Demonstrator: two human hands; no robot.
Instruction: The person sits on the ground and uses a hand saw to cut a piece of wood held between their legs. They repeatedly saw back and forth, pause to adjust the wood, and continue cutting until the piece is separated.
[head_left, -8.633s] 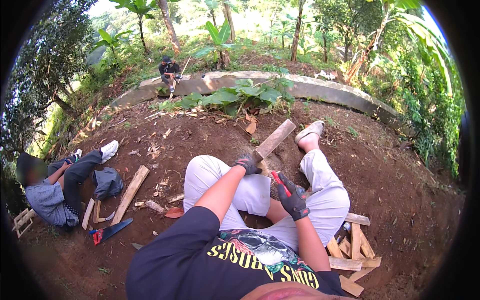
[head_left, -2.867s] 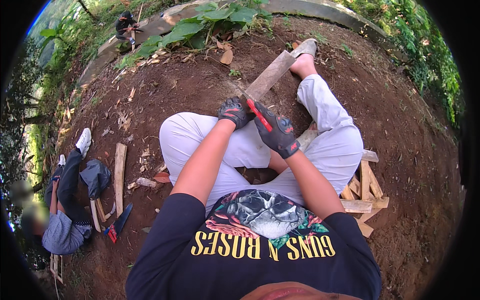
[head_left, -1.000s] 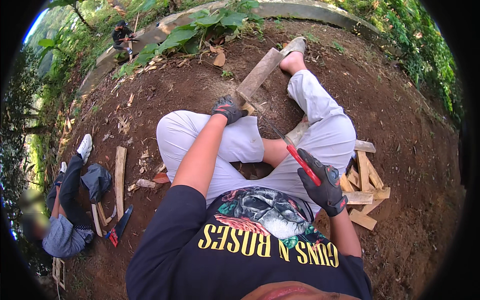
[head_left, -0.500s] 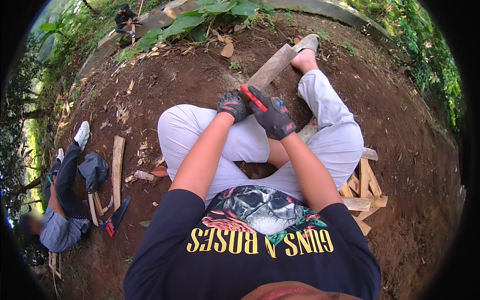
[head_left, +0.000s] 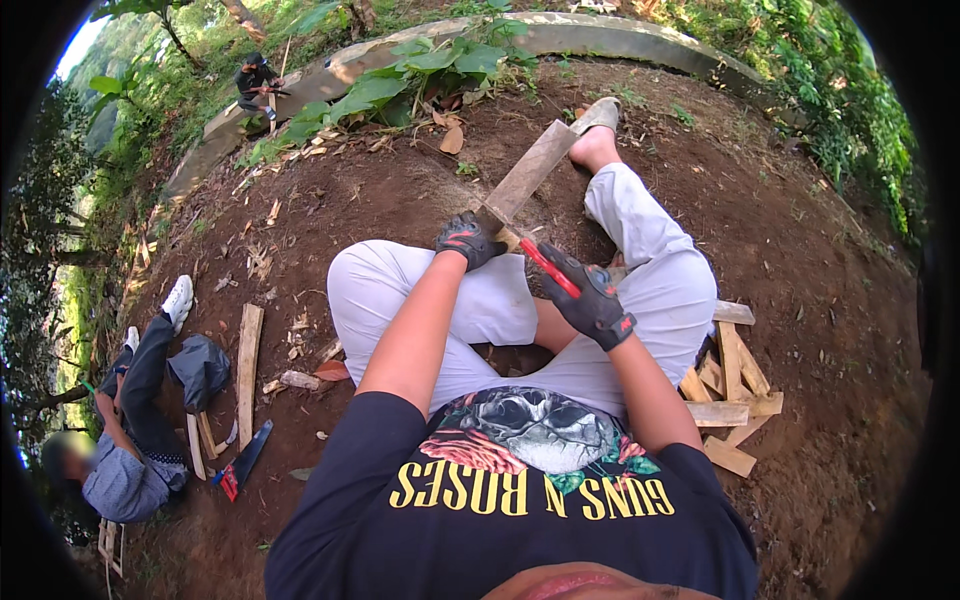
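Note:
A long wooden board [head_left: 532, 172] slants away from my lap, its far end next to my sandalled foot [head_left: 597, 122]. My left hand [head_left: 470, 240], in a black and red glove, is closed on the board's near end, by my raised left knee. In my gloved right hand [head_left: 592, 300] is a red-handled saw [head_left: 550, 268], the fingers wrapped round its handle. The saw's thin blade is seen nearly edge-on, across the board just beside my left hand. The cut itself is too small to make out.
Cut wood pieces [head_left: 735, 385] lie piled by my right hip. To the left are a plank [head_left: 248, 360], another saw [head_left: 243, 460] and a seated person [head_left: 130, 470]. Another person [head_left: 258, 85] works farther off, near a low concrete edge [head_left: 600, 38].
My right hand has drawn the saw back toward me and slightly right, away from my left hand. The left hand keeps its hold on the board. The view has tilted up a little.

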